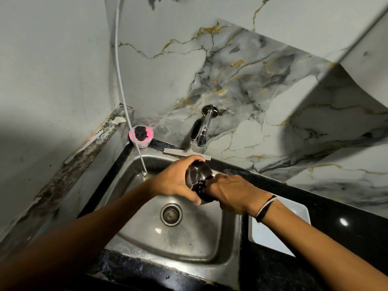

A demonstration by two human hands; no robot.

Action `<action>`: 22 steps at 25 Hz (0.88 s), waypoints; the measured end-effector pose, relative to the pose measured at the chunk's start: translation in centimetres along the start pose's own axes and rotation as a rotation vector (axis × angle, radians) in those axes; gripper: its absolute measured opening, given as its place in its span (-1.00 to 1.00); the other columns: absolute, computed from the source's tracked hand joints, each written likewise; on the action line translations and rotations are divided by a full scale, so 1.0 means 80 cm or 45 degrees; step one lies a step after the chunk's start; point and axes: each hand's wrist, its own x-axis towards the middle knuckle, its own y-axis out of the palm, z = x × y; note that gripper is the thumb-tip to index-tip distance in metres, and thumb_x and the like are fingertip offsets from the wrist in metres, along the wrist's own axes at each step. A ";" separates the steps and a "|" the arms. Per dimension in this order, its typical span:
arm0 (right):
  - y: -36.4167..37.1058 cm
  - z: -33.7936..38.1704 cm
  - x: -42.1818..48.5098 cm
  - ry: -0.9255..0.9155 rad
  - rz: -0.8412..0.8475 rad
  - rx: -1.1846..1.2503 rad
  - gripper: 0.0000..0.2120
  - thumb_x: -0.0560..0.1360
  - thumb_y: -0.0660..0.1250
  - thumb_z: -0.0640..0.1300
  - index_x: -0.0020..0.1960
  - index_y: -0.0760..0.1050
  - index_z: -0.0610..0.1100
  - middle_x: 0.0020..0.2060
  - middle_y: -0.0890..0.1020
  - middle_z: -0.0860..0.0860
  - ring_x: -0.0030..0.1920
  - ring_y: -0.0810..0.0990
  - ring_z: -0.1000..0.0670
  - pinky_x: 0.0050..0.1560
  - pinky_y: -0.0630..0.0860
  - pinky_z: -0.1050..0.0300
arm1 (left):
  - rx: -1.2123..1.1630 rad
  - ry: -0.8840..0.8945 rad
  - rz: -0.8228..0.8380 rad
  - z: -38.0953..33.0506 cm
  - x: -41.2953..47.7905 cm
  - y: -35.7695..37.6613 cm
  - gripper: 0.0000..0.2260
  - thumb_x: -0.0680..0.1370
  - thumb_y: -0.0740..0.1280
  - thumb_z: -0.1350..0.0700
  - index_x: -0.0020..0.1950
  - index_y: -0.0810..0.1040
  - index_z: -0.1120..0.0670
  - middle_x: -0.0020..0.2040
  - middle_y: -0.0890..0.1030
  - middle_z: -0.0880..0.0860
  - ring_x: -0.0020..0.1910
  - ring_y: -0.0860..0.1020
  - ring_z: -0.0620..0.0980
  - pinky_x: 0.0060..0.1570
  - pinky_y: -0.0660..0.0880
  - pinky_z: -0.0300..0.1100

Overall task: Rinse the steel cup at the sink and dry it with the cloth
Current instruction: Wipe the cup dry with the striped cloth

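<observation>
head view looks down at a steel sink [228,234]. left hand [174,181] wraps around the steel cup [197,172] and holds it tipped over the sink, just below the tap [202,131]. right hand [231,193] pinches a dark cloth [202,191] and pushes it at the open end of the cup. no water comes from the tap, so i think the rinse is done and this is the drying part.

to dry it well, keep the left hand tight so the wet cup does not slip. turn the cup a little at a time while the cloth rubs round the inside. push the cloth down to the bottom, where drops like to hide. then wipe the outside too. stay over the sink so drips fall in.

a pink tub [141,137] with a black scrubber sits in the back corner. a white tray [273,232] lies on the black counter [336,217] beside the sink.
</observation>
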 end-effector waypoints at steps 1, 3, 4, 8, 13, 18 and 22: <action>0.000 -0.002 -0.001 0.006 0.042 0.153 -0.81 0.59 0.31 -0.28 0.12 0.53 -0.03 -0.03 0.64 0.02 0.09 0.64 -0.14 -0.14 0.43 0.11 | 0.068 0.022 0.001 -0.001 0.001 0.004 0.05 0.16 0.80 0.04 0.57 0.38 -0.03 0.39 0.58 -0.07 0.33 0.58 -0.15 0.34 0.50 -0.31; 0.008 -0.010 -0.003 -0.015 0.088 0.489 -0.70 0.58 0.31 -0.31 0.23 0.56 -0.01 0.03 0.66 0.02 0.02 0.63 -0.07 -0.13 0.49 0.13 | 0.169 0.061 0.002 0.001 0.001 0.008 0.11 0.15 0.79 -0.02 0.62 0.33 -0.02 0.47 0.52 -0.07 0.41 0.52 -0.10 0.44 0.45 -0.21; 0.012 -0.011 -0.004 -0.032 0.074 0.697 -0.59 0.59 0.29 -0.33 0.34 0.57 0.00 0.13 0.69 0.00 0.02 0.66 -0.04 -0.07 0.58 0.11 | 0.211 0.082 0.005 0.003 0.001 0.008 0.13 0.16 0.77 -0.03 0.63 0.31 -0.02 0.50 0.48 -0.08 0.44 0.49 -0.10 0.46 0.44 -0.18; 0.035 0.001 0.005 -0.003 -0.184 1.724 -0.57 0.64 0.26 -0.42 0.40 0.63 -0.10 0.21 0.76 -0.18 0.15 0.78 -0.15 0.18 0.71 0.07 | 0.346 0.185 0.008 0.010 -0.006 0.013 0.17 0.20 0.73 -0.12 0.69 0.20 0.01 0.61 0.36 -0.05 0.56 0.37 -0.11 0.56 0.28 -0.24; 0.043 0.024 0.026 0.146 -0.411 2.798 -0.59 0.56 0.21 -0.54 0.27 0.67 -0.30 0.11 0.76 -0.25 0.08 0.78 -0.11 0.16 0.73 0.06 | 0.586 0.337 -0.180 0.018 -0.022 0.029 0.02 0.42 0.62 -0.13 0.68 0.22 0.31 0.66 0.33 0.26 0.67 0.23 0.04 0.70 0.09 -0.21; 0.038 0.043 0.038 0.214 -0.501 3.869 -0.67 0.48 0.25 -0.34 0.16 0.65 -0.40 0.09 0.74 -0.32 0.12 0.71 -0.27 0.26 0.62 -0.18 | 0.763 0.480 -0.351 0.018 -0.017 0.039 0.03 0.39 0.68 0.00 0.67 0.20 0.35 0.65 0.35 0.33 0.66 0.30 0.24 0.68 0.26 0.11; 0.042 0.057 0.025 0.052 -1.055 4.147 -0.67 0.42 0.26 -0.29 -0.09 0.74 -0.45 -0.12 0.79 -0.34 -0.20 0.84 -0.28 -0.30 0.76 -0.16 | 0.352 0.221 -0.529 0.017 -0.016 0.057 0.15 0.29 0.72 0.14 0.73 0.13 0.05 0.72 0.25 0.07 0.67 0.30 0.07 0.63 0.35 0.00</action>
